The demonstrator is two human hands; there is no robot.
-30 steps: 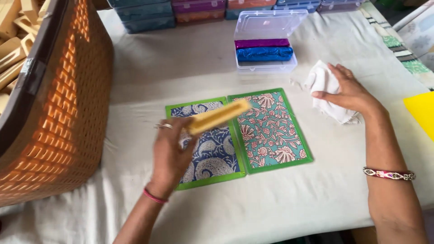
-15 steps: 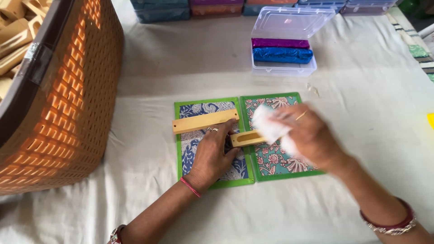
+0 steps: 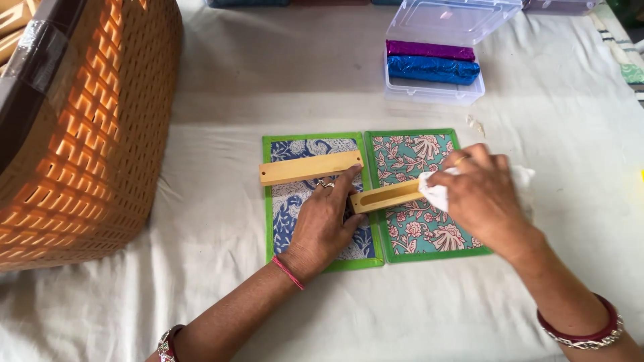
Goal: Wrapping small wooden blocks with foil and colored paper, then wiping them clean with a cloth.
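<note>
Two green-edged patterned mats lie side by side on the cloth, a blue one (image 3: 288, 201) and a pink-and-teal one (image 3: 416, 154). A flat wooden strip (image 3: 308, 167) rests across the blue mat. My left hand (image 3: 325, 224) holds the near end of a slotted wooden bar (image 3: 386, 196) that lies across both mats. My right hand (image 3: 479, 194) presses a crumpled white cloth (image 3: 436, 191) against the bar's right end.
A large orange woven basket (image 3: 87, 127) stands at the left. An open clear plastic box (image 3: 436, 90) holding a purple and a blue foil-wrapped stick sits behind the mats. A white sheet (image 3: 215, 80) covers the table.
My right hand brought the white cloth from the right side onto the bar. The wooden piece held up before now lies as a strip and a slotted bar on the mats.
</note>
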